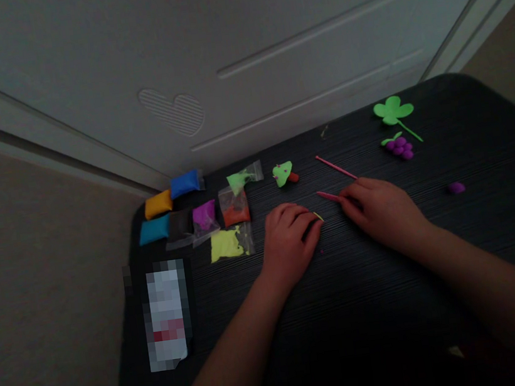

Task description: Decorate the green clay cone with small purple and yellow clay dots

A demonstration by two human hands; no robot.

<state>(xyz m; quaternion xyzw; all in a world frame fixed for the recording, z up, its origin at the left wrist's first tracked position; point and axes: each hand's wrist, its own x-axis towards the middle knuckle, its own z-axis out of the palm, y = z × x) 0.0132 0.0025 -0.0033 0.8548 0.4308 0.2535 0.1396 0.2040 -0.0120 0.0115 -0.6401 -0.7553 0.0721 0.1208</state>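
My left hand rests low over the dark table, thumb and forefinger pinched on a small piece of yellow clay. Most of that piece is hidden by the fingers. In my right hand is a pink modelling tool, its pointed tip aimed left toward the yellow clay but apart from it. A second pink stick tool lies just beyond the right hand. Behind the left hand sits a small green clay tree with a red-brown trunk and pink dots.
Bags of clay lie at left, including blue, orange, purple, red and yellow. A blurred white packet is nearer. At right are a green clover, purple grapes and a purple lump. A white panel stands behind.
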